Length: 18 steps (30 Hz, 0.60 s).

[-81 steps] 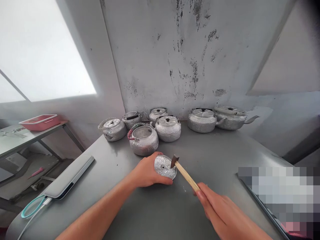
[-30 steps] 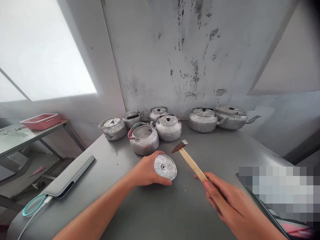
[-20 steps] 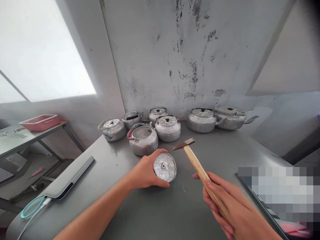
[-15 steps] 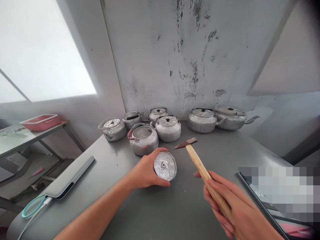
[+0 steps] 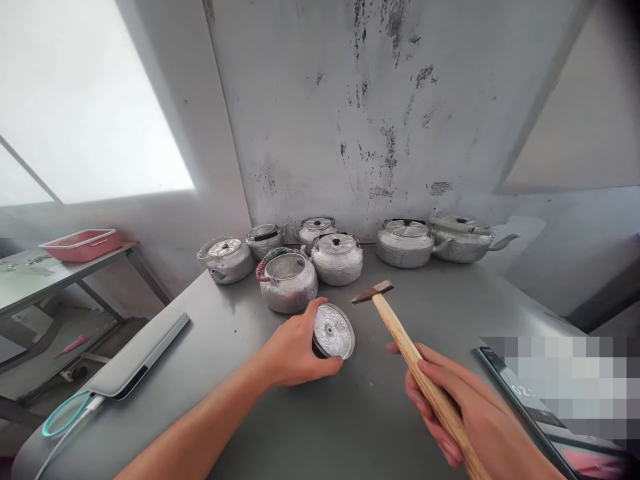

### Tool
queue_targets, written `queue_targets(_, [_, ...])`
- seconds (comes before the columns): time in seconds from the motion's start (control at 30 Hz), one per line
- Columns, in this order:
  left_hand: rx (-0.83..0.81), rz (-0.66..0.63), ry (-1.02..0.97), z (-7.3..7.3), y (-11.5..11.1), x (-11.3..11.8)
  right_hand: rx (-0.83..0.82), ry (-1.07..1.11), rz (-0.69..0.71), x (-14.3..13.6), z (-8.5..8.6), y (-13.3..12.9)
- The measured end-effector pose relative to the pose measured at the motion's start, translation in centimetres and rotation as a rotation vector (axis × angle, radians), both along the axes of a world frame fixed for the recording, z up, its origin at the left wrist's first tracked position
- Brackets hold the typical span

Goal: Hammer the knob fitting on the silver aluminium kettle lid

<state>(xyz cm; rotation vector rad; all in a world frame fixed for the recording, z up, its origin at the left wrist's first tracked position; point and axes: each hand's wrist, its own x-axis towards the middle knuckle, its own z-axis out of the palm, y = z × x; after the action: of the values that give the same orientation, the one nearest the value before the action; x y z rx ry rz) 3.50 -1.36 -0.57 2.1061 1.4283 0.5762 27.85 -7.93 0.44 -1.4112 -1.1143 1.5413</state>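
A grey table bears hammered metal kettles along the wall side, the wide, long-spouted kettle among the biggest. Nearer, the kettle with the wrapped handle stands open, no lid on it. The right hand is closed around the wooden shaft of a cross-peen hammer, its head raised beside the round metal lid, not touching it. The left hand grips that lid by the edge, tilted, just in front of the open kettle. Dents cover its visible face; the rim looks smoother, though glare may hide marks there. The small centre hole has no knob fitted.
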Motion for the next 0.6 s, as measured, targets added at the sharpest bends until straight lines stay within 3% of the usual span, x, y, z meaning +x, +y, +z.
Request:
queue_targets(0.33, [0.158,0.111,0.082,-0.8,0.2,0.3,0.044,-0.052,0.065,0.2,-0.9,0.1])
queue_targets(0.6, [0.144,0.051,0.097,-1.7,0.2,0.2,0.112,-0.119,0.173,0.1,-0.8,0.4])
